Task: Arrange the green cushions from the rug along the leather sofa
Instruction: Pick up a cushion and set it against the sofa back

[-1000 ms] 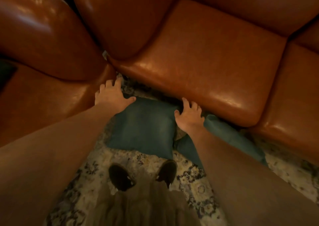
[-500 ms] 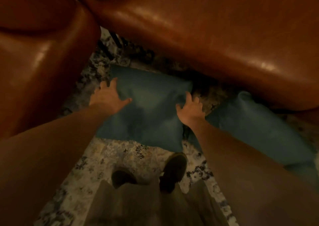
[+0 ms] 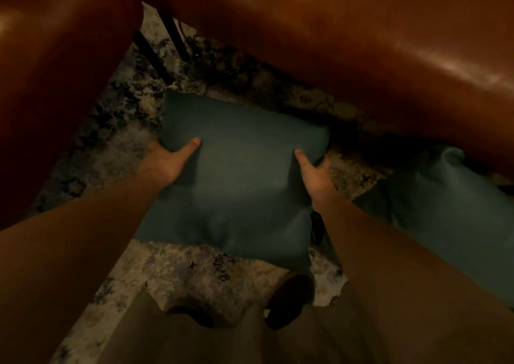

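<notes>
A square dark green cushion (image 3: 239, 174) lies on the patterned rug (image 3: 178, 269) in front of the brown leather sofa (image 3: 347, 43). My left hand (image 3: 169, 160) grips its left edge, thumb on top and fingers hidden underneath. My right hand (image 3: 314, 174) grips its right edge the same way. A second green cushion (image 3: 439, 194) lies on the rug to the right, partly tucked under the sofa's front edge and partly hidden by my right forearm.
Another leather sofa section (image 3: 55, 71) fills the left side, leaving a narrow corner of rug between the two. Dark sofa legs (image 3: 172, 38) stand in that corner. My shoes (image 3: 292, 294) are on the rug just below the cushion.
Both hands went from resting flat beside the cushion to gripping its left and right edges. The view tipped further down and closer to the rug.
</notes>
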Motion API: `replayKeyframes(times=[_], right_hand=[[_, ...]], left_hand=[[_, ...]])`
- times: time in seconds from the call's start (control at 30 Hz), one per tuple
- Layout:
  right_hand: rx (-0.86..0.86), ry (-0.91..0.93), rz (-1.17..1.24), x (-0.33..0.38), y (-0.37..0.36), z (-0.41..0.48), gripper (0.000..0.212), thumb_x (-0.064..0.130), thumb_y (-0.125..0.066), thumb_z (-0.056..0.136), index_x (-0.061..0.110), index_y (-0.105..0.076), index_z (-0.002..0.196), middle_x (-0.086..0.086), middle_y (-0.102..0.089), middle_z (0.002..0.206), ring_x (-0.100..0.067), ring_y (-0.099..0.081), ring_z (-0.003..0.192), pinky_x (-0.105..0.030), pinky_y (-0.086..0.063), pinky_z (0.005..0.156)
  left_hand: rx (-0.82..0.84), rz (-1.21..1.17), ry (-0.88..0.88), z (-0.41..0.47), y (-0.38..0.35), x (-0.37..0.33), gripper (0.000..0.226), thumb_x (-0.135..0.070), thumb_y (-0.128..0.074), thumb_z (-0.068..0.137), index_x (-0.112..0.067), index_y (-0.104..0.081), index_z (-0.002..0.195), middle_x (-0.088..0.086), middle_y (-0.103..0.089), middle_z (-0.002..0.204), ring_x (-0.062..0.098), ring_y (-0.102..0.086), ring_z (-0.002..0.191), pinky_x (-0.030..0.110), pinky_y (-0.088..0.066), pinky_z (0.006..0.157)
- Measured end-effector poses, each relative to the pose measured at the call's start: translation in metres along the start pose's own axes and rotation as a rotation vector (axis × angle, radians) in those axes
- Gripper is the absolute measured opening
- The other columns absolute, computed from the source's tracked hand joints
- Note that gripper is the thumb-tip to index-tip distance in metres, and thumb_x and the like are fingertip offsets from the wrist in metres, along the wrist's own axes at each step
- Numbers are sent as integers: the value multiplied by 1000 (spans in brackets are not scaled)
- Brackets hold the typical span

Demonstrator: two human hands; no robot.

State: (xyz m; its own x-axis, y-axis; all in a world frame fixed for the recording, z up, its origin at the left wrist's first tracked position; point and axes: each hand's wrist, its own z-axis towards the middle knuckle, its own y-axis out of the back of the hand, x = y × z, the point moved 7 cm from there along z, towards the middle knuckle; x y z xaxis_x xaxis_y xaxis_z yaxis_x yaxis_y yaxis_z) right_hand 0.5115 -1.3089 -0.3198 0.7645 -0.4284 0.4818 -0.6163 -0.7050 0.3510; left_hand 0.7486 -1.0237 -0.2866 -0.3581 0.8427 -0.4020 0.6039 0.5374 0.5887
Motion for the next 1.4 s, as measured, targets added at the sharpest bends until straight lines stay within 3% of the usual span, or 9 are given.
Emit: replayKeyframes(times=[0.13, 0.3, 0.5, 0.83, 1.03, 1.13, 1.23, 1.33, 1.4], right_hand=[[-8, -65, 126, -5, 0, 4, 127, 76, -81, 69, 30, -14, 167, -4, -37, 165, -35, -42, 146, -55, -38, 120], [-10, -42, 225, 0, 9, -18, 114, 76, -79, 72, 34, -27, 164, 0, -49, 155, -32, -53, 136, -54, -47, 113], [-124, 1, 328, 23, 38, -81, 106, 87, -71, 69, 39, -40, 158, 4, -50, 155, -28, -53, 136, -53, -44, 116], [-182, 0, 413, 87, 83, -207, 151, 108, -60, 33, 32, -34, 161, -1, -46, 158, -32, -50, 139, -58, -42, 117], [-206, 31, 451, 128, 115, -282, 148, 106, -61, 38, 30, -35, 161, 0, -48, 157, -31, -52, 137, -57, -43, 116], [-248, 65, 491, 151, 135, -321, 143, 107, -61, 35, 28, -48, 154, 0, -56, 151, -28, -57, 132, -53, -46, 114], [-284, 108, 474, 177, 157, -364, 105, 93, -62, 70, 20, -59, 145, -2, -60, 144, -30, -57, 130, -51, -46, 113], [-332, 111, 481, 197, 184, -402, 94, 84, -62, 81, 10, -61, 139, -6, -60, 138, -31, -57, 125, -47, -46, 109], [-347, 112, 503, 212, 200, -426, 90, 81, -63, 84, 9, -60, 137, -5, -60, 128, -28, -56, 112, -41, -45, 99]], left_hand=[[-29, -125, 96, 9, 5, 6, 140, -99, -67, 53, -14, -39, 161, 11, -45, 162, 37, -46, 145, 50, -34, 124], [96, -323, 209, 2, 10, 14, 123, -102, -69, 46, -21, -66, 139, 7, -69, 133, 35, -68, 116, 50, -53, 105], [169, -495, 218, -58, 39, 0, 129, -97, -80, 34, -26, -64, 140, 2, -73, 128, 32, -72, 110, 54, -55, 102], [263, -502, 101, -192, 146, -91, 94, -87, -71, 70, -29, -58, 142, -12, -70, 122, 9, -66, 96, 34, -49, 68], [216, -488, 61, -256, 204, -135, 82, -77, -63, 86, -30, -47, 152, -18, -62, 104, 4, -57, 83, 31, -40, 62], [195, -497, 41, -294, 232, -154, 73, -76, -62, 87, -38, -48, 148, -19, -62, 104, 12, -62, 95, 36, -49, 80], [189, -514, 64, -327, 258, -169, 68, -81, -60, 85, -47, -47, 143, -15, -58, 118, 18, -51, 114, 60, -37, 114], [166, -556, 70, -362, 281, -187, 61, -80, -60, 85, -46, -48, 134, -14, -58, 104, 16, -54, 97, 55, -39, 111], [185, -566, 54, -380, 291, -197, 81, -84, -60, 81, -41, -47, 148, -9, -61, 126, 20, -57, 115, 57, -38, 114]])
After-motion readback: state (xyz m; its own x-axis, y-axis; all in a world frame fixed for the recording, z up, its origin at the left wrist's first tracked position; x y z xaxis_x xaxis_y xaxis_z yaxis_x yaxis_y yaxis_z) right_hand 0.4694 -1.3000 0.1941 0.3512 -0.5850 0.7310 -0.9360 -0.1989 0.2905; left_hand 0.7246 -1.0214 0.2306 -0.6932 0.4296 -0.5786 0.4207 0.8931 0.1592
